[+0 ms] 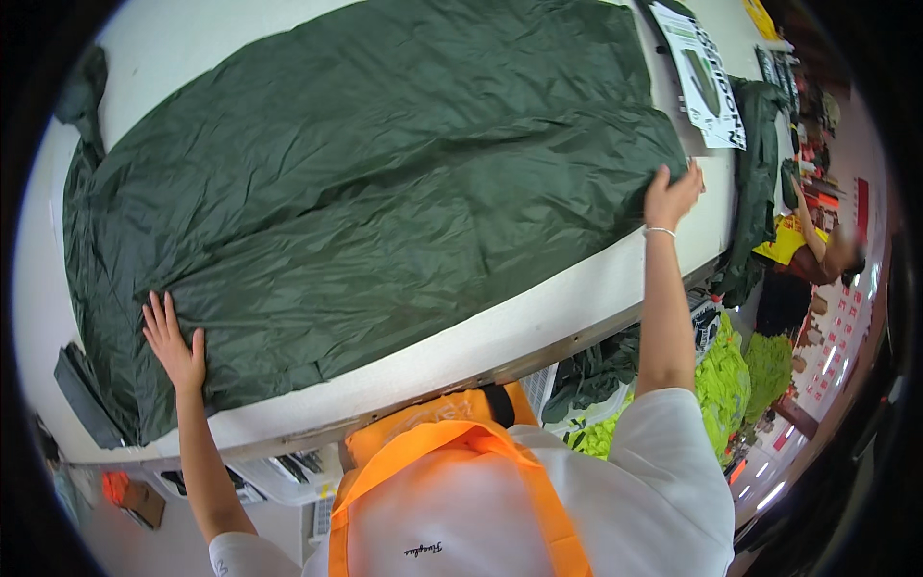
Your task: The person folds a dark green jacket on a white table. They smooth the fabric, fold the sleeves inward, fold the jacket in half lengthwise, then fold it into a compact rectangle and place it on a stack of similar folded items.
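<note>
A large dark green piece of thin, wrinkled fabric [423, 192] lies spread over the white table [538, 322], a long fold running across it. My left hand [175, 351] rests flat near its lower left end, fingers spread and palm down. At the right end, my right hand [671, 200] touches the fabric's rounded corner. Its thumb lies on the cloth, apart from the fingers, which bend over by the edge. Both arms reach forward, well apart. A narrow green strap-like piece [87, 389] sticks out beside the fabric's lower left end.
Printed sheets [700, 77] lie at the far right, beside more dark green cloth [755, 173] hanging over the table's end. Under the front edge are bins [288, 481] and bright yellow-green cloth [721, 380]. A person in yellow [793, 240] is at the right.
</note>
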The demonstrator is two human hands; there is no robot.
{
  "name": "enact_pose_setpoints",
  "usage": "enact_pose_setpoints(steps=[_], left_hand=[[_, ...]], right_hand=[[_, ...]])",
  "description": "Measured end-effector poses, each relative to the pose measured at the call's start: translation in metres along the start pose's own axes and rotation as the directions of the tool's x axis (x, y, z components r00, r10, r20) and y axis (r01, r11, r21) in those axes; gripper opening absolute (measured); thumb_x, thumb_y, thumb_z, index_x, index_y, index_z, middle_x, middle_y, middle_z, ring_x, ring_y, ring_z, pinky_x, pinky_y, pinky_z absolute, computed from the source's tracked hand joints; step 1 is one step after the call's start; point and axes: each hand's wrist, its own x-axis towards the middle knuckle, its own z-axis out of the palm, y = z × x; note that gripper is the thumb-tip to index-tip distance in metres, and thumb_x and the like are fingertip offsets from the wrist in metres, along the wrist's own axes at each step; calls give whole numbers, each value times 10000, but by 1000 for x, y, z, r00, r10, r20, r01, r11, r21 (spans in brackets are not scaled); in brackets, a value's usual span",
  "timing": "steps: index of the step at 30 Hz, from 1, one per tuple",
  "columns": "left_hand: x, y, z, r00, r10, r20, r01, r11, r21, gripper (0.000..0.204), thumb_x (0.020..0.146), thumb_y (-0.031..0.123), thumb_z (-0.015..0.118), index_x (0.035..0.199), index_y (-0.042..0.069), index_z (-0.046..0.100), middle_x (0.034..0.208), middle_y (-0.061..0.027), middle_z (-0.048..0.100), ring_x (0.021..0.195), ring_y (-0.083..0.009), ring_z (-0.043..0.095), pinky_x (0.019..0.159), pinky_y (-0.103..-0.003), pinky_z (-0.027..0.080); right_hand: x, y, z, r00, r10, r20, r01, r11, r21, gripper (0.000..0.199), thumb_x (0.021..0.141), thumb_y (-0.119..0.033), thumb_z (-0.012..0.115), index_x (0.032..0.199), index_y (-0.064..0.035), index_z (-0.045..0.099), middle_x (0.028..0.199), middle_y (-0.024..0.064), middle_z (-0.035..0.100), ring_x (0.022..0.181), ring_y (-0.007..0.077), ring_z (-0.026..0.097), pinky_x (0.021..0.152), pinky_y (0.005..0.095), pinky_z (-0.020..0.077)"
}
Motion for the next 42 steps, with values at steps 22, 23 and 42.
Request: enact_pose_setpoints(steps=[22,23,42], left_hand=[[4,-6,-2,994,56,96,-61,997,44,769,845,529,437,1447,76,279,1525,-147,200,1404,-380,136,1106,-544,98],[-1,-5,-5,995,43,93,-47,998,36,770,838,512,458,1444,70,282,1522,-152,204,1401,-381,144,1106,-541,102],[223,-183,-56,686,-723,-87,728,681,81,898,669,646,688,1317,62,478,1266,-202,534,1199,-327,494,982,-409,391]], right_hand=[[52,99,48,883,130,451,-141,990,-9,563,863,-399,612,1174,61,520,1092,241,587,1028,311,569,902,366,441],[65,54,52,915,16,402,-7,1000,-24,529,858,-332,620,1213,39,493,1170,246,541,1086,338,529,937,391,421],[175,-250,116,458,-546,701,559,791,251,469,661,56,687,1083,-76,532,1025,194,612,984,391,572,840,445,470]])
